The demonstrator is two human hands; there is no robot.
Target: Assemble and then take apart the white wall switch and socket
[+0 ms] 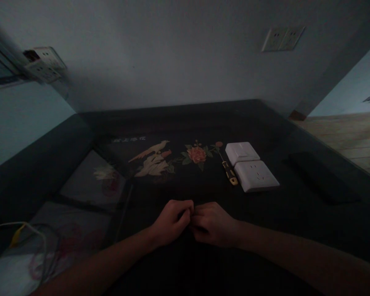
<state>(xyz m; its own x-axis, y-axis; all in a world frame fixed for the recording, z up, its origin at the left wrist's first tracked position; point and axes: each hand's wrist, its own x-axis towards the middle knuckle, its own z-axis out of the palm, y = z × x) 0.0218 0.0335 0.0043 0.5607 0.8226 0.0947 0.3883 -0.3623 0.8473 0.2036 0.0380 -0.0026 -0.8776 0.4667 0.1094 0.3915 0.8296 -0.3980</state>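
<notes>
My left hand and my right hand rest together at the near side of a dark glossy table. Both are closed with curled fingers, and their knuckles touch each other; nothing shows in either one. Beyond my right hand lies a screwdriver with a black and yellow handle, its thin shaft pointing away from me. Right beside it are two white wall sockets, a farther one and a nearer one with its slots facing up.
A dark flat slab lies at the table's right. The tabletop carries a painted bird and flower. Sockets are fixed to the wall behind, more at left. A white cable runs at lower left.
</notes>
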